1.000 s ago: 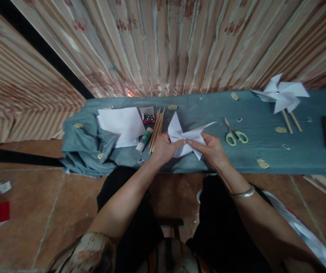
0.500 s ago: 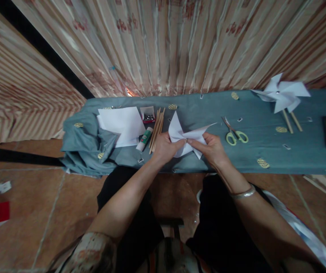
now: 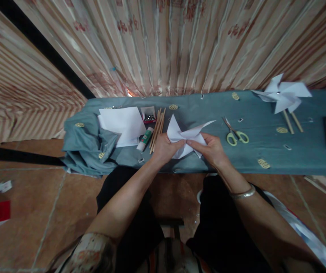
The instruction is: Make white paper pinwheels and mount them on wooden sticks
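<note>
Paper pinwheel (image 3: 191,133) pinched near centre by left hand (image 3: 164,148) and right hand (image 3: 212,149) | sticks (image 3: 157,127) laid beside left hand | scissors (image 3: 231,131) seen nearby

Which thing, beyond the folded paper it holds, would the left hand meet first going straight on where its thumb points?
Probably the right hand: its thumb lies just ahead, across the folded paper from the left hand, though exact depth is unclear.
</note>
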{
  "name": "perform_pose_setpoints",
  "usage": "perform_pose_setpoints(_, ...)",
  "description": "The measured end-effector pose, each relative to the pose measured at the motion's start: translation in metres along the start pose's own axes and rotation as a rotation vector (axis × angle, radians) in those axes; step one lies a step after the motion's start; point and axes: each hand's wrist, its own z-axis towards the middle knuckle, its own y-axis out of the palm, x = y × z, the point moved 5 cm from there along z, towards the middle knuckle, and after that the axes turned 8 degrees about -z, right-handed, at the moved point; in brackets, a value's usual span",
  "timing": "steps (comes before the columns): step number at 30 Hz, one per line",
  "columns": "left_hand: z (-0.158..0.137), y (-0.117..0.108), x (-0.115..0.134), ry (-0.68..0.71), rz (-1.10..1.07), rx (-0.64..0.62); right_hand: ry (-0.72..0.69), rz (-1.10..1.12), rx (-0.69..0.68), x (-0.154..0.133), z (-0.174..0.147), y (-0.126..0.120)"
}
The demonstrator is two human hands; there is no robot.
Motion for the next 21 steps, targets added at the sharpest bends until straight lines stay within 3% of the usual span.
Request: perform_pose_setpoints(21,-0.0034,0.0008,0.0044,0.006,-0.054,0.013,0.004,0.016,0.034,-0.0078,-0.0051,0.0014)
